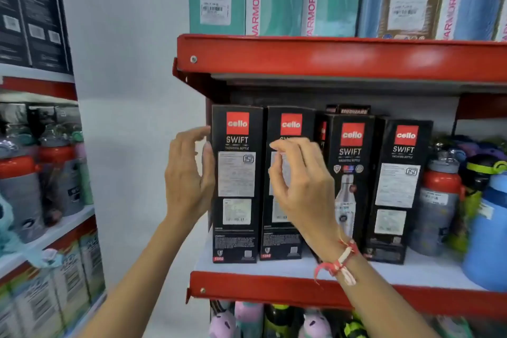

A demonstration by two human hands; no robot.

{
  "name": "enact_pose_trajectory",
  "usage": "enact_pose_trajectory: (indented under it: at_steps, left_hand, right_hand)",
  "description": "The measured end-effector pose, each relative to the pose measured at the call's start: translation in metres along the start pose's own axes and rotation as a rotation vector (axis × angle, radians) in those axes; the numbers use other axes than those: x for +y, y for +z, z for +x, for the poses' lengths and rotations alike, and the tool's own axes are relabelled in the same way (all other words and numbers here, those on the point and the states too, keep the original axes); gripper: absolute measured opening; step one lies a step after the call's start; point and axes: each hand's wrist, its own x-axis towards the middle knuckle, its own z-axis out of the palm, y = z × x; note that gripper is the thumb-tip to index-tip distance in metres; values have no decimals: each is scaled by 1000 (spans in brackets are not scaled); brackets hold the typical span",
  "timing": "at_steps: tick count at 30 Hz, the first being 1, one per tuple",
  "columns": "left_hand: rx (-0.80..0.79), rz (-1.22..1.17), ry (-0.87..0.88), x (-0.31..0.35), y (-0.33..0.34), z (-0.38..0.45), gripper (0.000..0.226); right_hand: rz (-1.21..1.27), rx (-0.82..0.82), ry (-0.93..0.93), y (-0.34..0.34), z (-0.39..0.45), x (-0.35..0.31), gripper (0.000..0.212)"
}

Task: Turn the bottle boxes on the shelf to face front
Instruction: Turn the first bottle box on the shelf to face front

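My left hand (189, 173) is open, fingers spread and curved, its fingertips at the left edge of the leftmost box (236, 184), touching or very nearly so; I cannot tell which. My right hand (299, 186) hangs in front of the second box (288, 184), thumb and fingers loosely curled toward each other but closed on nothing, with a red and white thread band (340, 261) at the wrist. Four black bottle boxes stand upright in a row on the white shelf (274, 266) with its red front lip. The two on the left and the rightmost box (397, 189) show their label-covered faces, while the third box (349, 178) shows the bottle picture, so I judge that one is already facing front and the others are not. Another dark box top (354, 110) shows behind the row. The boxes are tall, narrow and packed close, so twisting one in place could drag its neighbour askew or tip it off the near edge of the shelf. Loose bottles (441, 200) crowd the right end; a box nudged that way could knock them over.
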Motion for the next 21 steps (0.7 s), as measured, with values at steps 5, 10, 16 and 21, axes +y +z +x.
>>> enact_pose_trajectory:
  at_steps: [5, 10, 16, 21]
  left_hand:
    - [-220, -219, -559, -44, 12, -28, 36]
    - [-550, -470, -865, -69, 28, -34, 56]
    - [-668, -562, -934, -71, 32, -31, 57]
    - [-605, -609, -862, -56, 12, -26, 56]
  right_hand:
    - [82, -252, 236, 36, -46, -8, 29]
    - [-95, -337, 389, 65, -75, -26, 53]
    - [-146, -362, 496, 82, -77, -53, 80]
    - [-155, -347, 454, 70, -66, -63, 97]
